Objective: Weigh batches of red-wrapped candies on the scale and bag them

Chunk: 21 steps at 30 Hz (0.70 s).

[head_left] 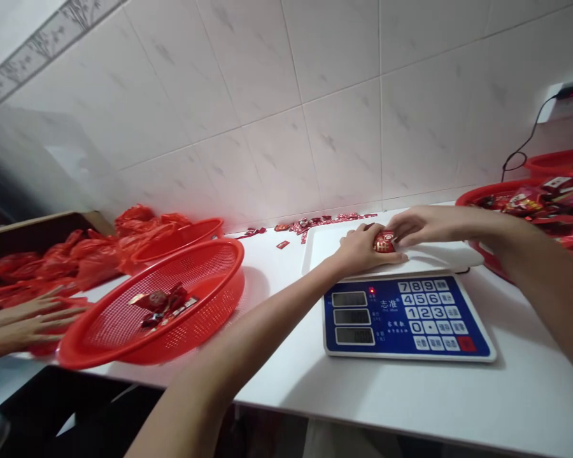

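My left hand [363, 249] and my right hand [417, 224] meet over the white pan [439, 256] of a digital scale. Together they are closed around a small red wrapped packet [384, 242] that rests on the pan. The scale's blue panel [405, 316] with displays and a white keypad faces me, just below my hands.
A red mesh basket [162, 305] with a few red wrapped sweets stands at left, another red basket [181, 236] behind it. Red bags [76, 254] are piled by a cardboard box. Another person's hands [33, 318] reach in at far left. Red basins of packets [530, 203] sit at right.
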Motion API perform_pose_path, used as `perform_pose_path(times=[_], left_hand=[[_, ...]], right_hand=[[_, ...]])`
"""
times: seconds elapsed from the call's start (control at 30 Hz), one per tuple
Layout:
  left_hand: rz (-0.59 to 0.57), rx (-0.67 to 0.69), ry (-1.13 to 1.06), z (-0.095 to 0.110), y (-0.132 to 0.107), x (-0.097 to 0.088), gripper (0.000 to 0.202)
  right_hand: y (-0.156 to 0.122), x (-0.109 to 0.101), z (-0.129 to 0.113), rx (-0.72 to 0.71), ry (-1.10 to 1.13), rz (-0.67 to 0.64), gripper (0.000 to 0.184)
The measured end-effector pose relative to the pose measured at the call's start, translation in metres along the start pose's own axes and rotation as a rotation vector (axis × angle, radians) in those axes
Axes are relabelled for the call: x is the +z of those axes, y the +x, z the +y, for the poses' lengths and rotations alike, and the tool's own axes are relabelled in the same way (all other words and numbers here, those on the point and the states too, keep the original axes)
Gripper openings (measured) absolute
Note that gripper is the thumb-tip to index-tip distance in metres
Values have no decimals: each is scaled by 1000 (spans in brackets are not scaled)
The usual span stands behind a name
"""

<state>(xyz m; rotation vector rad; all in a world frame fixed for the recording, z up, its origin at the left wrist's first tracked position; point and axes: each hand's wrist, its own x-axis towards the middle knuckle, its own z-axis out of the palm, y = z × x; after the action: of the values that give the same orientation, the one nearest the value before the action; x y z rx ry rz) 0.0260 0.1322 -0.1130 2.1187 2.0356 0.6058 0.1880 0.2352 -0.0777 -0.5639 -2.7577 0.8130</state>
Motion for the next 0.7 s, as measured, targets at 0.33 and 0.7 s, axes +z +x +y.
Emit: perform_pose_path(times=[0.33, 0.7], left_hand=[[168, 93, -26, 6, -9, 0, 40], [311, -49, -462, -10, -23, -26, 36]], right_hand=[[-31, -33, 13, 185, 141, 99, 52], [-64, -51, 23, 423, -314, 407, 41]])
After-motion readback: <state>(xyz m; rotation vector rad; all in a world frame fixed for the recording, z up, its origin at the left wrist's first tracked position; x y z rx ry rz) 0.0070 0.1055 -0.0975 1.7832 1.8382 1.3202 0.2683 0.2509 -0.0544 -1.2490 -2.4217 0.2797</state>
